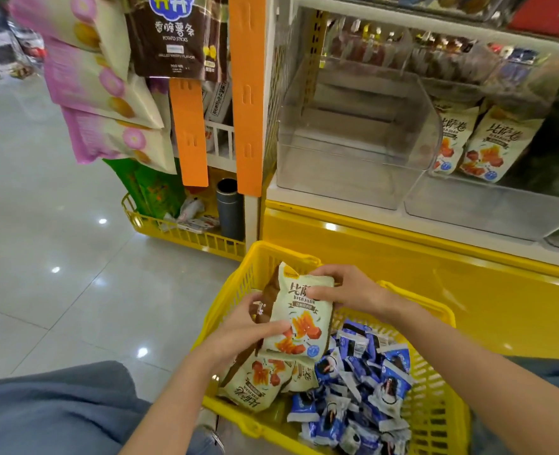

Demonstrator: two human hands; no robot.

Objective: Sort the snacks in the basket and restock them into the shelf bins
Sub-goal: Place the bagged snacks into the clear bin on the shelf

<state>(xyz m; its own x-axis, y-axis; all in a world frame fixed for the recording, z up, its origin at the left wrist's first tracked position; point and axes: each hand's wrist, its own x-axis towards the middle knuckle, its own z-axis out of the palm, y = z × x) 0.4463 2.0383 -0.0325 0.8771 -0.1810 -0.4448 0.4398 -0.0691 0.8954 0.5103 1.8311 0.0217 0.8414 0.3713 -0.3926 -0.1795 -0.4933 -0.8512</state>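
A yellow plastic basket [235, 290] with lattice walls sits at 5 o'clock in the view, between the person's knees. Above its near-left corner, both hands hold one glossy, pillow-shaped snack packet [304, 323], pale green with orange and red pictures on the front, standing roughly upright.

The left hand [242, 330] grips it from 8 o'clock. Its thumb lies flat across the lower front and its fingers are curled behind, where brown packet backs also show. The right hand [347, 290] pinches the top right corner from 2 o'clock, fingers bent over the edge and thumb pressed on the front.

Below the held packet, a matching packet [258, 382] lies flat in the basket with its print upside down. At 4 o'clock from it, a loose heap of small, crinkled blue-and-white wrappers [363, 389] fills the right half of the basket.

At 1 o'clock, a clear, hard plastic bin [353, 142] with a sloped front stands on the white shelf. In the next bin, at 2 o'clock, more of the pale green packets [488, 142] stand upright. A shiny yellow panel [402, 257] runs beneath the shelf.

At 12 o'clock, flat orange plastic strips [247, 93] hang down, with soft pink-and-cream bags [107, 93] at 10 o'clock. A grey cylinder [230, 208] stands below them. Polished grey tiles [58, 224] reflect ceiling lights at 9 o'clock.
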